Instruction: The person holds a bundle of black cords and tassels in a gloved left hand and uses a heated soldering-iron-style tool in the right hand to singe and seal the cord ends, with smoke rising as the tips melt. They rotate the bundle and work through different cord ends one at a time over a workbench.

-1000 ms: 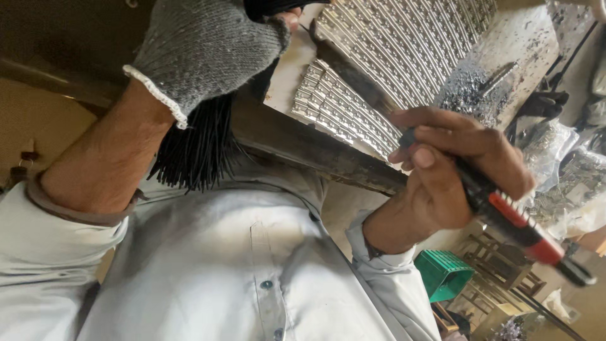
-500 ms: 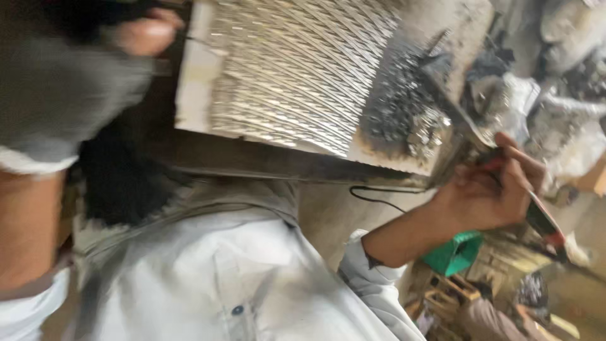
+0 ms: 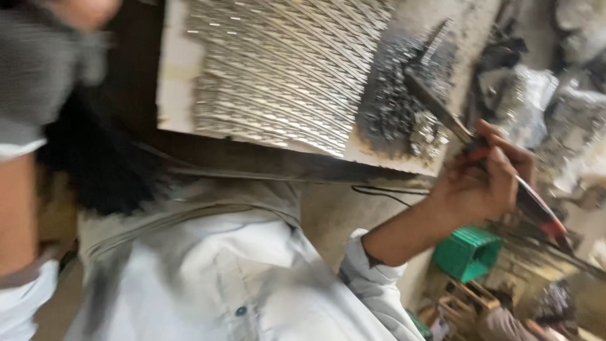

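Two hands in my feed: right hand (image 3: 483,183) is curled tight around a red-handled tool (image 3: 499,170), tip on the sooty patch of the ribbed metal sheet (image 3: 284,69). Gloved left hand (image 3: 38,69) sits blurry top left, can't tell its grip

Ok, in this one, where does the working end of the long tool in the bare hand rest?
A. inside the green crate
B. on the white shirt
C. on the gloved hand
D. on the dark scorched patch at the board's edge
D: the right hand holds the long tool, whose far end lies on the dark scorched patch beside the rows of metal strips.
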